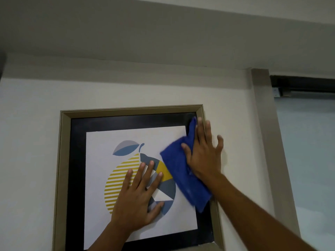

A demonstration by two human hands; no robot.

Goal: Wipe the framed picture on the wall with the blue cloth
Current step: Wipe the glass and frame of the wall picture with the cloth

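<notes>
The framed picture [76,134] hangs on the white wall: a beige frame, a black mat and a white print of a yellow and blue fruit. My right hand [204,151] presses the blue cloth [181,171] flat against the picture's upper right part, fingers spread, fingertips reaching the right frame edge. The cloth hangs down from under the palm over the black mat. My left hand [139,198] lies flat on the middle of the print, fingers spread, holding nothing.
A beige door or window jamb [266,124] runs down the wall right of the picture, with a dark rail [304,84] and a pale pane [308,151] beyond it. The ceiling meets the wall just above the frame.
</notes>
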